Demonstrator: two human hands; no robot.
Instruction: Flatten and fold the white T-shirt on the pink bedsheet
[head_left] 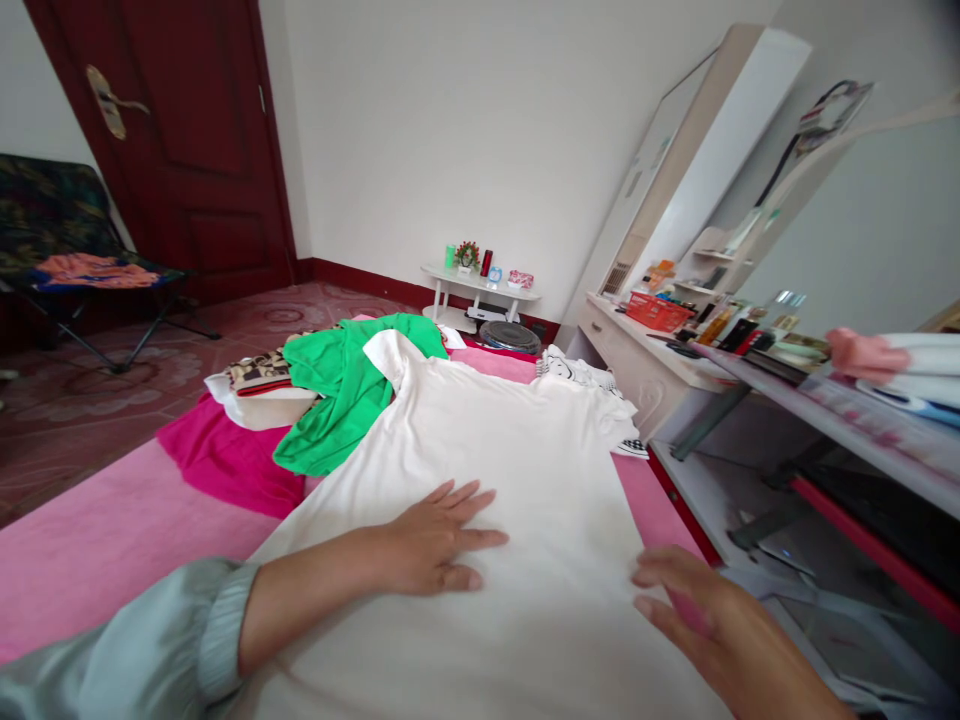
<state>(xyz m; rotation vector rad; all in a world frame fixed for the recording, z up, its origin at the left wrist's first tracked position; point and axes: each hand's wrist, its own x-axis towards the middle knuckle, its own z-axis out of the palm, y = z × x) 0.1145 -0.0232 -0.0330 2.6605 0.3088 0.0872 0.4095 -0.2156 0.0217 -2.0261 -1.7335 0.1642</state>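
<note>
A white short-sleeved cotton T-shirt (517,470) lies spread flat on the pink bed (112,530), its long axis running away from the person, collar end farthest. The left hand (435,540) presses flat on it, fingers spread; the right hand (697,610) rests open at its right edge.

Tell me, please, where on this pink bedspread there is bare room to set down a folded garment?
The widest bare patch of pink bedspread lies left of the spread white T-shirt, nearer than the magenta cloth. A narrow strip runs along the shirt's right edge, by the right hand. The far end is crowded: green garment, patterned folded clothes.
</note>
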